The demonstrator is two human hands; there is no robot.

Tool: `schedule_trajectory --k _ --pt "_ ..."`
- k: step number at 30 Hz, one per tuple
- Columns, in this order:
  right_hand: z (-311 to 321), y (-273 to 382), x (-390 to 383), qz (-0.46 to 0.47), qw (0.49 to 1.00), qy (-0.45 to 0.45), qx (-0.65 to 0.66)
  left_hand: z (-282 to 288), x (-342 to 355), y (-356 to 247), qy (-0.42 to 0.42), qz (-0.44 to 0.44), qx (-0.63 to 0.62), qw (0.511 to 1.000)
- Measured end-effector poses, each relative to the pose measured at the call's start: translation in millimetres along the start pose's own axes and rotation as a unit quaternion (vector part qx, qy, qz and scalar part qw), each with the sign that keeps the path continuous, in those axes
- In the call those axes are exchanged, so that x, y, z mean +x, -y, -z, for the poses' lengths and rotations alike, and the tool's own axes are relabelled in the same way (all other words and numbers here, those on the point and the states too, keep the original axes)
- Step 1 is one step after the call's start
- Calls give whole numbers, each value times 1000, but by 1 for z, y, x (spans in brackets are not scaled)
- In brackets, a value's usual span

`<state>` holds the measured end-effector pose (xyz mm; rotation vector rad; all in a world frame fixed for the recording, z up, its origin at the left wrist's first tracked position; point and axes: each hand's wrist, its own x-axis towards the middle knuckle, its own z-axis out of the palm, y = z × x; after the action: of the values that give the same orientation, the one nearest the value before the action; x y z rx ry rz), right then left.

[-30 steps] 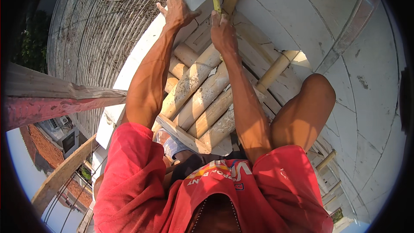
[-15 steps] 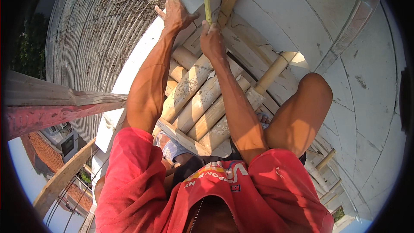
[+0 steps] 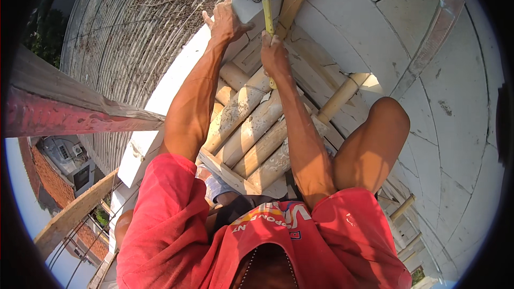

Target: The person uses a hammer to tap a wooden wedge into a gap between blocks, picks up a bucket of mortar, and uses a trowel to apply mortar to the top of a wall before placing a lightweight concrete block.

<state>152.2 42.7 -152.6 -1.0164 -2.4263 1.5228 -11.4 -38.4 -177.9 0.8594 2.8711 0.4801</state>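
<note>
My right hand is closed around the yellow handle of a claw hammer. The hammer's metal head lies over the top of a pale grey block at the far end of a white wall edge. Whether the head touches the block I cannot tell. My left hand rests on the near left side of that block, its fingers spread and its thumb pointing right. Below both hands, several round wooden poles lie side by side, partly hidden by my right forearm.
A corrugated roof spreads out beyond the wall at left. A red-and-grey beam juts in from the left edge. A timber post stands right of the block. Pale panels with cracks fill the right side. A short board crosses the poles' near ends.
Both hands and the hammer appear slightly farther right and lower in the picture, as the whole view has shifted a little. The grip on the hammer is unchanged.
</note>
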Motion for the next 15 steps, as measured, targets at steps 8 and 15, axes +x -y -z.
schedule_trajectory --k 8,15 --pt "12 23 -12 -133 987 71 59 8 -65 36 11 55 16 998" --pt "16 11 -3 -145 972 85 163 3 -65 15 -53 35 -9 998"
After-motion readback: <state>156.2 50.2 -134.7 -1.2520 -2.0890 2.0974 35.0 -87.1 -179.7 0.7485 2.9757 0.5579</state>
